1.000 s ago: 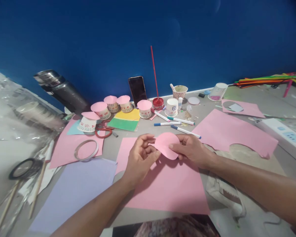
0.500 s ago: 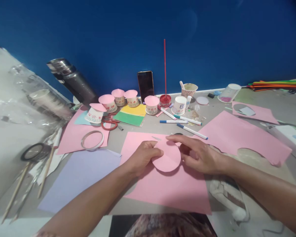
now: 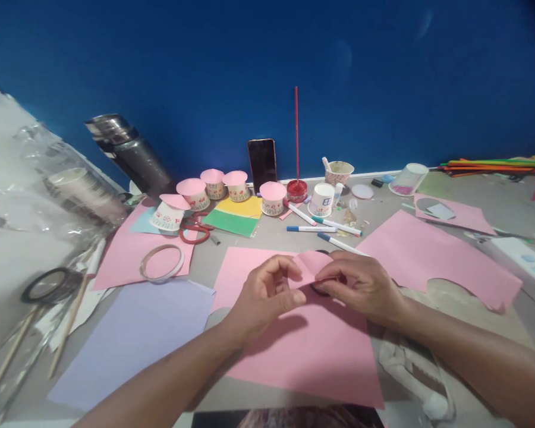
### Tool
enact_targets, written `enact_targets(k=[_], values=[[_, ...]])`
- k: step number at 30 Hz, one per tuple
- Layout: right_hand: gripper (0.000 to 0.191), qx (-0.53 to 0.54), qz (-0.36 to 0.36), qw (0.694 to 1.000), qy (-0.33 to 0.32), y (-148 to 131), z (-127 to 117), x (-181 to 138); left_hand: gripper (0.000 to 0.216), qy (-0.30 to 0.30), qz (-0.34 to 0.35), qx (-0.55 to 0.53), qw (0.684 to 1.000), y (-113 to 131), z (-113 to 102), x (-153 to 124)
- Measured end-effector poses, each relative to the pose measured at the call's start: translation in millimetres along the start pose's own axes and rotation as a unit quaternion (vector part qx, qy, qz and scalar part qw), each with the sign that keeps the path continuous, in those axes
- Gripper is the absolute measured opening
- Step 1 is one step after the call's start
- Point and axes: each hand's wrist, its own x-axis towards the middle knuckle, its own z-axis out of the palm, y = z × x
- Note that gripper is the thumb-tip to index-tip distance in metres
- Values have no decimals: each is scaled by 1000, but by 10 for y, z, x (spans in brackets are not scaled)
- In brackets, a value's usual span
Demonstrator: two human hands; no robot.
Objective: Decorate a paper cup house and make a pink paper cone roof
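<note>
A pink paper circle is held up between both hands above a pink sheet. It is tilted and foreshortened, with a crease running across its face. My left hand has its curled fingers and thumb around the circle's left side. My right hand pinches the right edge between thumb and fingers. A dark ring-like item shows partly behind the paper and right fingers. Just beyond the hands lie several felt-tip pens, including a blue-capped pen, and an upside-down paper cup with a drawn window.
Flower-decorated cups with pink tops, such as one cup, stand at the back. Red-handled scissors, a tape roll and a lilac sheet lie left. A cut pink sheet lies right. A phone leans against the wall.
The circle has gone from lying face-on in my hands to being tilted up and bent. My right hand has shifted from its top to pinch its right edge. The view has moved slightly.
</note>
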Motion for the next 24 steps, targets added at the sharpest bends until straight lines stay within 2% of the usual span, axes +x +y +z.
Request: enact_targets(k=[3, 7, 12, 17, 19, 22, 24], values=[[13, 1, -14, 1000, -6, 14, 47, -28, 25, 37, 31, 92, 995, -22, 63, -24], [4, 20, -11, 999, -40, 8, 50, -31, 25, 84, 10, 164, 983, 3, 101, -26], [10, 37, 40, 997, -46, -13, 25, -13, 15, 72, 2, 167, 983, 10, 80, -6], [19, 13, 84, 996, -20, -41, 23, -19, 18, 92, -15, 135, 987, 10, 83, 7], [21, 8, 68, 997, -34, -48, 0, -15, 20, 91, -27, 129, 987, 27, 77, 14], [40, 11, 15, 997, -69, -39, -30, -5, 21, 88, -33, 120, 988, 56, 65, 22], [36, 10, 5, 998, -69, -22, -28, -5, 19, 103, -28, 124, 987, 67, 62, 23]])
